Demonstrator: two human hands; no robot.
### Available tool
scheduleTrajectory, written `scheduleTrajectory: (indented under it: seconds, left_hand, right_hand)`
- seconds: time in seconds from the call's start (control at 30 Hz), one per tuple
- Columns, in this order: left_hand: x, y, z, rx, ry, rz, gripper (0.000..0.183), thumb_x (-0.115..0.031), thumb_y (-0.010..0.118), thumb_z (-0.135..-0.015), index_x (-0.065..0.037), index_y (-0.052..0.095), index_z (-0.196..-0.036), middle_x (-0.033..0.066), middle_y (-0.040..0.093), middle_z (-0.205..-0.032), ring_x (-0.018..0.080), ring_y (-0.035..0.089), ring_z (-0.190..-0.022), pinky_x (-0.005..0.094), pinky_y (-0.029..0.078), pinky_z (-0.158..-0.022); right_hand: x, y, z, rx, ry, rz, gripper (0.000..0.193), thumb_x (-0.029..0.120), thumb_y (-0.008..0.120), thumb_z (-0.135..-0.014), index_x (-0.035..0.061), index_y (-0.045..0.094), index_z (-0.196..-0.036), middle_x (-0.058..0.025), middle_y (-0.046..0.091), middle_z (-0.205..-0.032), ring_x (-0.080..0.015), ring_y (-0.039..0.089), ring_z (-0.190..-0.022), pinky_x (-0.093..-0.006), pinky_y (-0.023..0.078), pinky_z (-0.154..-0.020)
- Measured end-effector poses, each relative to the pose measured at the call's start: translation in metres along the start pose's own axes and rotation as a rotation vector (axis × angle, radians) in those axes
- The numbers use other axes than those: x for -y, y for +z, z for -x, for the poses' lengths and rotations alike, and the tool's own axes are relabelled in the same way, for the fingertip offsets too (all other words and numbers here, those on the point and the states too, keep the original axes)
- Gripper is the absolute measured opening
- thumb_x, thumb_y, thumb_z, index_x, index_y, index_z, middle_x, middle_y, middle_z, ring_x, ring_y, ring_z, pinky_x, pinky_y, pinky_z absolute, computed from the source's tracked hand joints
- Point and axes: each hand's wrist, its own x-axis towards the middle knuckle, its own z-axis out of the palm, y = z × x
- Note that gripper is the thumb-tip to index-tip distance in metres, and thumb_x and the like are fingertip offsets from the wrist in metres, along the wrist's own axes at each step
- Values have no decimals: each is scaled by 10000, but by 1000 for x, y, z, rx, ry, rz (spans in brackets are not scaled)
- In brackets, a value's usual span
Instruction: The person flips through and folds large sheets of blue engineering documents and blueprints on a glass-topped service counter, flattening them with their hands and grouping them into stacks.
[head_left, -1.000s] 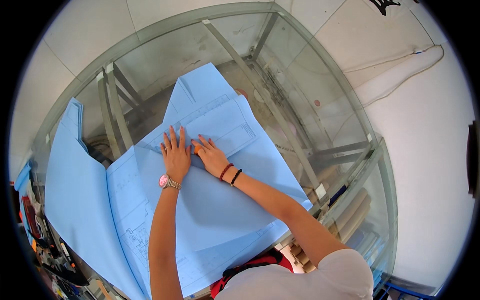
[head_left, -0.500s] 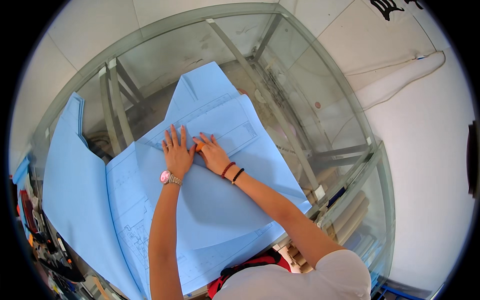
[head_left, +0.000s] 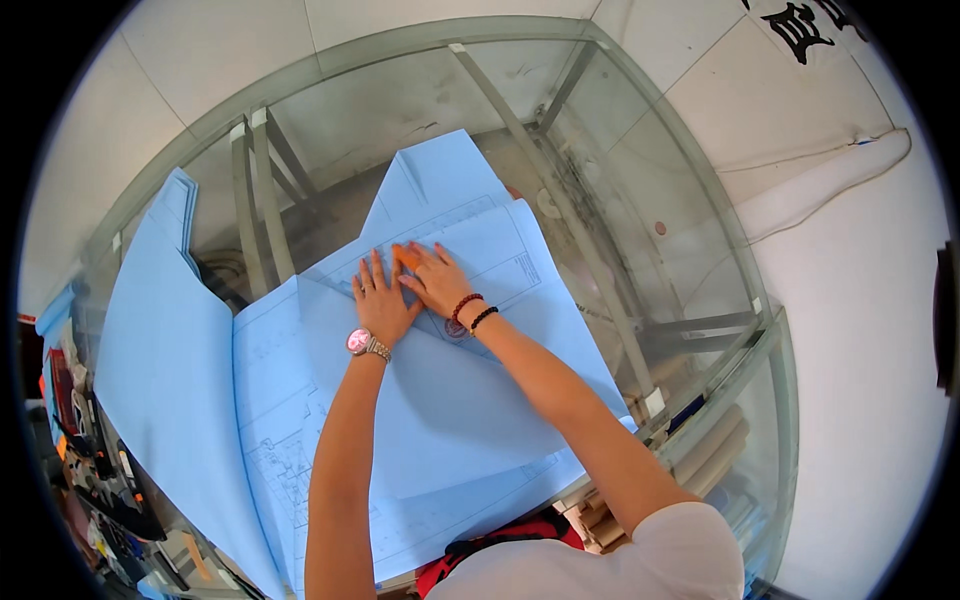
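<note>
1. The big blue paper sheet [head_left: 440, 420] with thin drawn lines lies flat on the glass bench [head_left: 700, 250], right in front of the person. Part of it is folded over, and the fold edge runs under both hands.

2. The left hand [head_left: 382, 300] lies flat on the sheet with its fingers spread. Its grip is open; it holds nothing and only presses down. A pink watch sits on that wrist.

3. The right hand [head_left: 432, 280] lies just beside it, touching it at the fingers. It is flat and open too, pressing on the fold. Dark bead bands sit on that wrist.

4. A second ago the hands were in nearly the same spot. They have only slid a tiny bit along the fold. I think the fold is being pressed flat, and that step is still going on.

5. A second blue sheet [head_left: 170, 370] lies to the left, with its far corner bent up.

6. Paper rolls [head_left: 715, 450] lie under the glass on the right. The floor [head_left: 860, 330] is white.
</note>
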Motion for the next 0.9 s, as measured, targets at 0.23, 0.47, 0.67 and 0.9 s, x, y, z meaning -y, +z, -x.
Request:
scheduleTrajectory:
  seconds: [0.23, 0.47, 0.67, 0.9]
  left_hand:
    - [-12, -16, 4, 66, -207, -5, 1157, -737, 558, -725, 34, 116, -1465, 376, 48, -1475, 475, 105, -1390, 551, 108, -1112]
    - [-7, -22, -3, 150, -298, -12, 1342, -859, 549, -584, 1, 42, -1480, 382, 11, -1473, 508, 64, -1383, 552, 45, -1114]
    - [-11, -29, -12, 257, -377, -12, 1364, -873, 575, -521, -110, 19, -1506, 369, -27, -1482, 534, 11, -1373, 580, -9, -1096]
    - [-11, -32, -10, 267, -350, 17, 1358, -875, 577, -516, -136, 19, -1509, 396, -36, -1465, 587, -6, -1343, 619, -24, -1070]
  right_hand:
    - [-100, -48, 2, -130, 216, 167, 585, 417, 469, -932, 107, 364, -1417, -115, 428, -1416, -251, 352, -1344, -444, 260, -1097]
    - [-144, -91, -2, 89, 315, 193, 845, 574, 531, -856, 116, 202, -1484, -139, 352, -1467, -250, 272, -1385, -426, 233, -1120]
    - [-143, -112, -25, 336, 396, 313, 995, 582, 674, -744, 141, 187, -1491, -122, 230, -1528, -290, 189, -1412, -476, 204, -1127]
    - [-137, -110, -18, 195, 442, 233, 888, 542, 769, -655, 165, 433, -1385, -115, 267, -1511, -300, 176, -1409, -546, 153, -1123]
